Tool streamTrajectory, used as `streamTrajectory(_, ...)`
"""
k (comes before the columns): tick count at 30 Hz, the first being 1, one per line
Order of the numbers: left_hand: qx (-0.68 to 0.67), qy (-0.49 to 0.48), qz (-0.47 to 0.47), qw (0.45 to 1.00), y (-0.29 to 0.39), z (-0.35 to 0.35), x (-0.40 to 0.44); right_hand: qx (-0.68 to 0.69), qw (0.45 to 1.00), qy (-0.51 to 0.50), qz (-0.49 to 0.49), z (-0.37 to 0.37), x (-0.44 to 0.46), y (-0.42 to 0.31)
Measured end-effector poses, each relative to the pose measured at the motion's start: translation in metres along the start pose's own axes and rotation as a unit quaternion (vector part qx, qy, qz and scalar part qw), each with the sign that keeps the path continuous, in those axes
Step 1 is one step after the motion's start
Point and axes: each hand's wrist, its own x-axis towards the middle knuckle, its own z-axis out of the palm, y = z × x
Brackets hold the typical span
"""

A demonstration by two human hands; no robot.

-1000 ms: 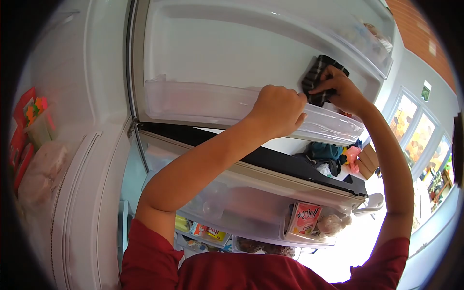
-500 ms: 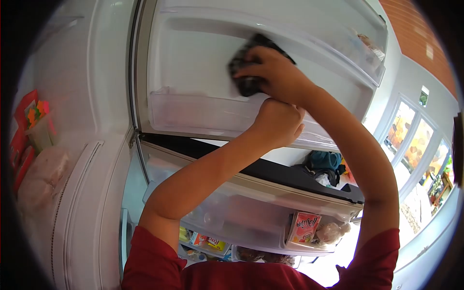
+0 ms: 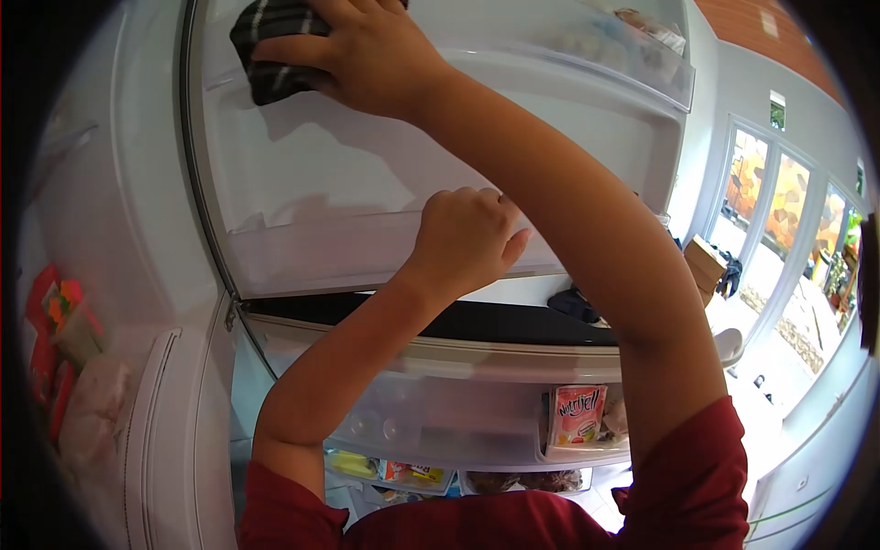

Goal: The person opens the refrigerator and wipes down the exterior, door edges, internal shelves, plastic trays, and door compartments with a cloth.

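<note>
My right hand (image 3: 371, 55) is closed on a dark cloth with pale checked lines (image 3: 275, 60), bunched against the upper left of the fridge door's inner panel (image 3: 321, 156). Part of the cloth runs past the top of the view. Lower down, my left hand (image 3: 467, 238) is curled into a fist in front of the clear door shelf (image 3: 312, 247). Its fingertips are hidden, so whether it grips the shelf's rim does not show. My right forearm passes just right of the left hand.
Above right, another door shelf (image 3: 632, 69) holds wrapped food. A lower door (image 3: 458, 394) stands open with a pink Nutrijell box (image 3: 579, 414) in its shelf. On the left, the upper compartment contains red packs and a bagged item (image 3: 96, 403). Windows (image 3: 779, 192) are at right.
My right hand has moved the cloth up and left across the door panel. My left hand, still curled, sits further left in view. The camera view has shifted too.
</note>
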Motion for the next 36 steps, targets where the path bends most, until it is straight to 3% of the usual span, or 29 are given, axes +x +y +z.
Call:
streamTrajectory(5,0.008,-0.046,-0.040,0.998,0.005,-0.008,0.001,-0.043,0.998,-0.023,-0.027,-0.035,-0.035,0.023)
streamTrajectory(9,0.011,-0.059,-0.039,0.997,0.006,-0.009,0.001,-0.136,0.989,-0.055,-0.006,-0.071,-0.072,0.046)
streamTrajectory(17,0.003,-0.066,-0.058,0.996,0.010,-0.007,0.006,-0.181,0.982,-0.042,0.031,-0.121,-0.143,0.077)
streamTrajectory(21,0.004,-0.040,-0.055,0.998,0.010,-0.004,0.005,-0.165,0.985,-0.016,0.050,-0.099,-0.130,0.064)
streamTrajectory(25,0.006,-0.054,-0.077,0.996,0.009,-0.002,0.005,-0.126,0.992,-0.031,0.002,-0.053,-0.079,0.034)
streamTrajectory(31,-0.005,0.013,-0.049,0.999,0.006,0.005,0.001,-0.053,0.997,-0.029,-0.047,0.024,0.005,-0.016)
streamTrajectory(33,-0.132,0.125,-0.023,0.983,0.002,0.015,0.001,-0.023,0.998,-0.014,-0.058,0.045,0.026,-0.026)
streamTrajectory(35,-0.066,0.132,-0.030,0.989,0.003,0.016,-0.002,-0.015,0.991,-0.079,-0.104,0.056,0.044,-0.033)
streamTrajectory(36,-0.046,0.085,-0.040,0.994,0.003,0.012,-0.003,-0.013,0.987,-0.096,-0.129,0.056,0.052,-0.030)
